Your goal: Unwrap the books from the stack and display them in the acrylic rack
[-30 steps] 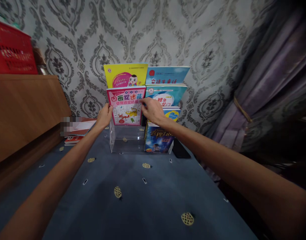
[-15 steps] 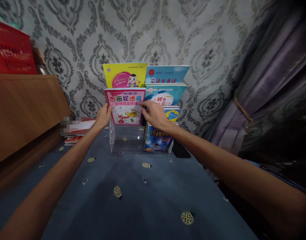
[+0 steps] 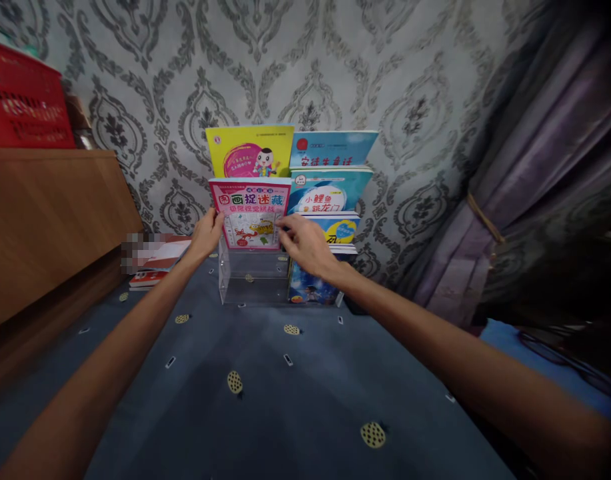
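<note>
A pink picture book (image 3: 255, 213) stands in the left half of a clear acrylic book rack (image 3: 222, 277), leaning back. My left hand (image 3: 206, 233) grips its left edge, thumb to the front. At the lower right edge, my right hand (image 3: 308, 245) has thumb and fingertips closed on the book. Behind it rises a yellow book (image 3: 250, 140). To the right, two light-blue books (image 3: 330, 180) stand one behind the other, above a blue-and-yellow book (image 3: 342, 230). A dark blue book (image 3: 312, 287) sits in front, partly covered by my right hand and wrist.
More books (image 3: 152, 273) lie at the left beside a wooden cabinet (image 3: 50, 220) with a red basket (image 3: 28, 97) on it. A patterned blue cloth (image 3: 200, 413) covers the surface. A dark phone-like object (image 3: 354, 307) is mostly behind my right forearm. A curtain (image 3: 525, 153) hangs at right.
My right hand has slid down along the right edge of the pink book, uncovering more of the light-blue cover. My left hand stays at the left edge.
</note>
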### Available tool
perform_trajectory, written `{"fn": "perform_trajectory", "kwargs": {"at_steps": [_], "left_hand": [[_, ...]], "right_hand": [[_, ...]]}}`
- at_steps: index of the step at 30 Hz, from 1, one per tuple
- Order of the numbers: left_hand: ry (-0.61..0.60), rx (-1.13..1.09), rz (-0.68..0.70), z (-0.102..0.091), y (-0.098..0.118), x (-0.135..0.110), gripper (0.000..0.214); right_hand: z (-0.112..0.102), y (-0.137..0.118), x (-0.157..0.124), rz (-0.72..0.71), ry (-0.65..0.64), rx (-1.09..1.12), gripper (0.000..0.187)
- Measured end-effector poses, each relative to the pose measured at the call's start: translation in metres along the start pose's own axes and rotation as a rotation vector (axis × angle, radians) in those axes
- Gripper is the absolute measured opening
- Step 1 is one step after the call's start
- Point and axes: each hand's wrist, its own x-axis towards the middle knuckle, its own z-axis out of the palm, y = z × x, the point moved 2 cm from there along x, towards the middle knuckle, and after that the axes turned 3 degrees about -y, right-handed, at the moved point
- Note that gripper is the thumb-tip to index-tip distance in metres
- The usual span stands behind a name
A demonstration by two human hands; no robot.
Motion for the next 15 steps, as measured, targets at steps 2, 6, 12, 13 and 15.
{"fn": "perform_trajectory", "kwargs": {"at_steps": [2, 6, 12, 13, 15], "left_hand": [[0.006, -0.034, 0.007, 0.001, -0.001, 0.000, 0.026], [0.025, -0.162, -0.024, 0.001, -0.007, -0.002, 0.031], [0.194, -0.286, -0.196, -0.011, -0.045, -0.027, 0.038], [0.238, -0.275, -0.247, -0.015, -0.057, -0.037, 0.038], [0.338, -0.210, -0.362, -0.024, -0.084, -0.061, 0.035]], "right_hand": [[0.008, -0.019, -0.014, -0.036, -0.015, 0.110, 0.029], [0.033, -0.076, -0.062, -0.097, -0.153, 0.375, 0.030], [0.084, -0.174, -0.151, 0.039, -0.622, 0.849, 0.071], [0.096, -0.188, -0.163, 0.097, -0.694, 0.905, 0.077], [0.119, -0.211, -0.185, 0.214, -0.822, 0.998, 0.065]]}}
